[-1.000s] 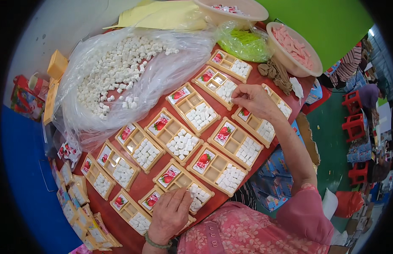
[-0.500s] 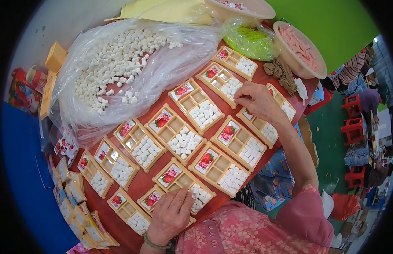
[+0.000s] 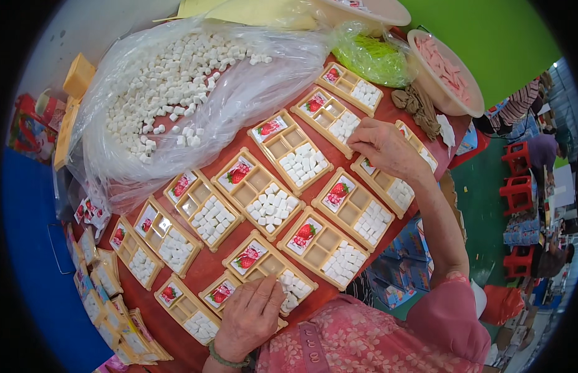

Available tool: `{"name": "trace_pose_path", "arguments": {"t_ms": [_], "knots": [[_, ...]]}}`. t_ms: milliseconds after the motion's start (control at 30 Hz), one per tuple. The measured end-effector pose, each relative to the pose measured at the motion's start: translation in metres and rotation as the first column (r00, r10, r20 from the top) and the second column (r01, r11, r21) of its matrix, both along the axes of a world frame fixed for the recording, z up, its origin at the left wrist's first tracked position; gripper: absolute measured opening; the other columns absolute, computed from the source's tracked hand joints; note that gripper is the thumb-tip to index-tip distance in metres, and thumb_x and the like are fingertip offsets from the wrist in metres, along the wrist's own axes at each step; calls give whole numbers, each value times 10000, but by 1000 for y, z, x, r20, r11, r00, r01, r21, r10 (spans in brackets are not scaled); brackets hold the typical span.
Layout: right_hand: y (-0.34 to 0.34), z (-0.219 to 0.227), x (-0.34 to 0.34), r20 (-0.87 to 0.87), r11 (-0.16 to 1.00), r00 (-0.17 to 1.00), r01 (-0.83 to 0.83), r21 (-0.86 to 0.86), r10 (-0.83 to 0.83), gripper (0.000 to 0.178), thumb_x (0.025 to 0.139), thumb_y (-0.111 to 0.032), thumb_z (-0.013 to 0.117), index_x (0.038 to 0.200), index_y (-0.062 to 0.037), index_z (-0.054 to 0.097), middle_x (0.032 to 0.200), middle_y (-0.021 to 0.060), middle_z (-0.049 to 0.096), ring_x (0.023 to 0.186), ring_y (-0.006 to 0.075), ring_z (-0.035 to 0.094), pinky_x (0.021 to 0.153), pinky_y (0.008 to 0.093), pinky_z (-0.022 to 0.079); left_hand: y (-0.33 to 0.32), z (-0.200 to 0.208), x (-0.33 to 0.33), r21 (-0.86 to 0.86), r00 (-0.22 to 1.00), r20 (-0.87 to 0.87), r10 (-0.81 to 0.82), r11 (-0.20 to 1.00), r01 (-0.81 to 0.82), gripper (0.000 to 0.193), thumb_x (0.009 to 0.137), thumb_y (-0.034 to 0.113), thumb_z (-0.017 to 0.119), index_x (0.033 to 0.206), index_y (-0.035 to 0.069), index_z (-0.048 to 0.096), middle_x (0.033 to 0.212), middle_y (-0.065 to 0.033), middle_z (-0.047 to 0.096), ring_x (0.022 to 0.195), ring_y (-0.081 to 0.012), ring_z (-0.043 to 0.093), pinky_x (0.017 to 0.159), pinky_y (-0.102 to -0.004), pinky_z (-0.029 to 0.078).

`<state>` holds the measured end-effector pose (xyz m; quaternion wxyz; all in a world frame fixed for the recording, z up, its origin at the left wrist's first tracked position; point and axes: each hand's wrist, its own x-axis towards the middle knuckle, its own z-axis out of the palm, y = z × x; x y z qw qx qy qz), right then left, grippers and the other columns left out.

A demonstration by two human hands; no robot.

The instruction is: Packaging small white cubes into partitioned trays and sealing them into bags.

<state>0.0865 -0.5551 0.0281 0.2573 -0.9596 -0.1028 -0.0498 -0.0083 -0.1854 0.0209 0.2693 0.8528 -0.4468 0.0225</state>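
Observation:
My left hand (image 3: 250, 318), with a green bangle at the wrist, rests over the near trays. Its bent fingers lie close together, fingertips at the white marshmallow-like cubes (image 3: 295, 283) in one cream divided tray (image 3: 271, 266). What they hold, if anything, is hidden. Farther right, my right hand (image 3: 388, 149) is pinched together beside a second divided tray (image 3: 325, 119), fingertips by that tray's white cubes (image 3: 345, 126); anything between them is too small to make out. Each tray has white cubes in its large section and a strawberry-printed packet (image 3: 248, 255) in a smaller one.
Several similar trays cover the red tabletop (image 3: 195, 261). A clear plastic bag (image 3: 258, 93) of loose white cubes lies at far left. Filled trays (image 3: 111, 317) are stacked at the left edge. A bowl of pink sticks (image 3: 474, 102) and a brown cloth (image 3: 419, 110) sit far right.
The view has shifted slightly. Both hands stay at practically the same trays, fingers in nearly the same pose, and the tray contents look the same.

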Motion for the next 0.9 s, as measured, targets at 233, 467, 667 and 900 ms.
{"name": "trace_pose_path", "arguments": {"t_ms": [233,467,667,900], "knots": [[8,2,-6,66,999,997,43,-11,-42,107,853,-21,644,954,12,661,893,136,637,822,307,649,711,371,510,1,2,2,26,1000,9,-22,999,22,224,824,63,689,1016,-48,658,1084,-160,652,929,-273,649,777,-376,535],[6,3,-9,29,999,1000,8,-45,-6,75,853,-16,630,922,13,633,891,131,610,830,303,628,720,372,501,1,2,2,28,1000,7,-16,999,16,227,824,67,689,1018,-48,661,1095,-161,651,936,-274,649,779,-376,534],[6,5,-10,1,999,1000,-26,-41,26,68,860,-19,623,911,17,649,910,116,608,854,288,624,738,359,499,1,2,2,33,1000,9,-20,999,20,225,825,66,686,1017,-49,662,1099,-161,651,932,-275,650,773,-375,534],[2,8,-11,70,995,992,103,-13,-102,257,916,-109,621,1147,2,636,1208,170,622,1109,322,604,927,395,482,2,1,1,23,1000,11,-16,1000,16,216,827,64,682,1013,-45,662,1102,-161,649,933,-274,648,771,-376,531]]}}
